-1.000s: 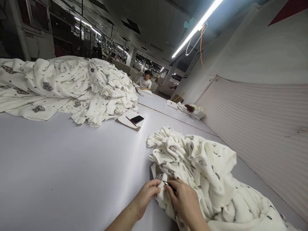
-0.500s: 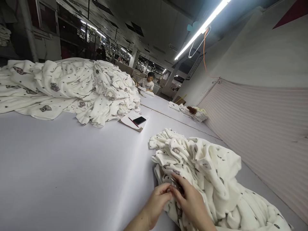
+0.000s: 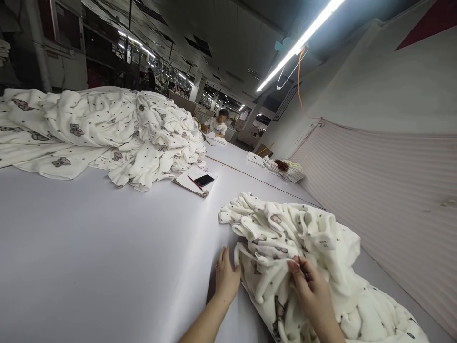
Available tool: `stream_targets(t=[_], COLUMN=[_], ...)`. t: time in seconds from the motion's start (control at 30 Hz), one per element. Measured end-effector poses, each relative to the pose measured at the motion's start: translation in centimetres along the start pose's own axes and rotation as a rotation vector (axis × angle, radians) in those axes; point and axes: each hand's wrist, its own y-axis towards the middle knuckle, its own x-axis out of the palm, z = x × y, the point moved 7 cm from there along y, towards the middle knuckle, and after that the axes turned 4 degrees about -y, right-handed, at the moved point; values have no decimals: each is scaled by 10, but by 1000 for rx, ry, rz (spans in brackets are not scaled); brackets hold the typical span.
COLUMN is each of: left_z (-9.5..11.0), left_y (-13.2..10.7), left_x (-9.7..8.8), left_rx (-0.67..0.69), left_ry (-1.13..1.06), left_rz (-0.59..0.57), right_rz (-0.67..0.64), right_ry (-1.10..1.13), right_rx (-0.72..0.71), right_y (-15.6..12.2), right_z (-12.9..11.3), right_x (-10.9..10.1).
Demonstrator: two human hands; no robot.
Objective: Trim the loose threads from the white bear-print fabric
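Observation:
A heap of white fleecy garments (image 3: 271, 238) with small dark spots and printed figures lies bunched in front of me. Pinched between the thumb and fingers of my right hand (image 3: 314, 290) is a fold of a white garment, pulled up a little from the heap. My left hand (image 3: 227, 276) is open at the heap's left edge, fingers stretched forward, with the thumb close to the cloth; I cannot tell if it touches. A small printed label (image 3: 324, 244) shows on the upper folds.
A larger heap of the same printed cloth (image 3: 107, 128) covers the table's far left. Beyond the garments, a phone (image 3: 204, 180) and a red pen (image 3: 195, 183) rest on papers (image 3: 183, 183). Stacked cloth pieces (image 3: 291, 170) lie near the right wall. A person (image 3: 217, 125) sits at the far end.
My hands, close together before, are now apart: the left has moved left and opened, the right has moved right with a fold of cloth. The view has shifted slightly.

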Motion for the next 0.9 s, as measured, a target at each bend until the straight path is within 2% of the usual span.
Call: stream_targets(t=[0.1, 0.17, 0.23, 0.3, 0.4, 0.53, 0.67, 0.77, 0.9], left_z=[15, 24, 32, 39, 49, 54, 45, 32, 11], left_y=[26, 28, 20, 6, -19, -41, -50, -54, -57], left_x=[23, 42, 52, 50, 36, 16, 6, 6, 9], left_rx=[58, 52, 13, -34, -84, -131, -174, -201, -220], left_ry=[-53, -120, -201, -282, -376, -445, -491, -498, -494], left_rz=[-153, -290, -394, -466, -541, -551, -505, -472, -397], right_rz=[133, 197, 246, 288, 330, 355, 332, 247, 106], right_ry=[101, 125, 113, 93, 71, 27, -12, -23, 7], right_rx=[101, 153, 183, 191, 179, 174, 143, 83, 16], right_y=[10, 17, 24, 32, 41, 50, 47, 31, -14], right_z=[11, 14, 16, 18, 22, 28, 19, -1, -21], right_x=[-25, -38, -47, -51, -48, -36, -21, -2, 18])
